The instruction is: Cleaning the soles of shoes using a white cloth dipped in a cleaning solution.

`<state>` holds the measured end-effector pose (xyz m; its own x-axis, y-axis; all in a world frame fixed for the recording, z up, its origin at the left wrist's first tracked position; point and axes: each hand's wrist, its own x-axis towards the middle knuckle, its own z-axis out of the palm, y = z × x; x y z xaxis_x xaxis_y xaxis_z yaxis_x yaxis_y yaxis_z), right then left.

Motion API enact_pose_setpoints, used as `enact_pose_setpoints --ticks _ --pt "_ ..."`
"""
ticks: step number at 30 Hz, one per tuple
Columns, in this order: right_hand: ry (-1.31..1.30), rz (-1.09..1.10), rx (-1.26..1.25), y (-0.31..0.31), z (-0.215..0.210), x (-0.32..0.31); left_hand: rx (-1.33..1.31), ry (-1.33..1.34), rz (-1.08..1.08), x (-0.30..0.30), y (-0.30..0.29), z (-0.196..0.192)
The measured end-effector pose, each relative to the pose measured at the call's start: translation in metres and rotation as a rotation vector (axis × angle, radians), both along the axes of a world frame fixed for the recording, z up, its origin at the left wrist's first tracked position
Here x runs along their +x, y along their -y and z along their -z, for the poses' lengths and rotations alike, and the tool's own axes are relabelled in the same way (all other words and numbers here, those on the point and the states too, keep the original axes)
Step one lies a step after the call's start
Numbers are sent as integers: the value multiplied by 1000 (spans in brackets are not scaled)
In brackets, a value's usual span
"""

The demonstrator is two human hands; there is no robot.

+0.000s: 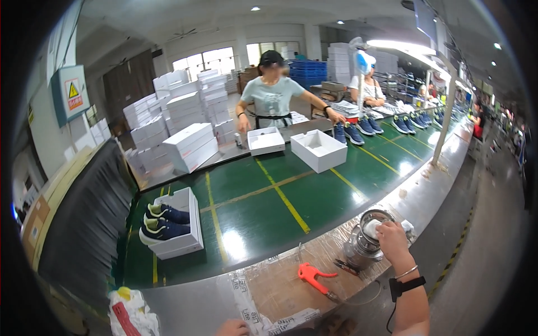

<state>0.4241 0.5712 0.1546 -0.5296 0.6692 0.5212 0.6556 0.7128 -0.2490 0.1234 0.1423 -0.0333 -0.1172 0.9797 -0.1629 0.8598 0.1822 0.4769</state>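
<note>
White wad [371, 228] is held by the right hand [393, 241] at the metal canister's [358, 253] mouth. Nearer than the canister, the left hand [234, 328] is mostly cut off; its grip cannot be told. Beyond the canister, an open white box [329, 161] is set on the green belt [252, 214].

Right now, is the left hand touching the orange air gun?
Apart: the head view shows bare cardboard between the left hand and the air gun.
</note>
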Motion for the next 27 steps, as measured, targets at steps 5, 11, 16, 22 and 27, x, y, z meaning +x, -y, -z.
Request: enact_pose_setpoints --ticks 5,11,16,22,27 --pt "-30 17 -23 5 -8 1 35 283 -312 11 18 14" --pt "-79 27 -45 3 -21 -4 182 -152 -240 22 22 16" --pt "-80 17 -44 -10 -5 -1 270 -247 1 2 13 26" --pt "-47 32 -12 2 -13 0 107 -218 64 7 16 4" --pt "-54 60 -67 -27 14 2 476 -473 49 9 21 61"
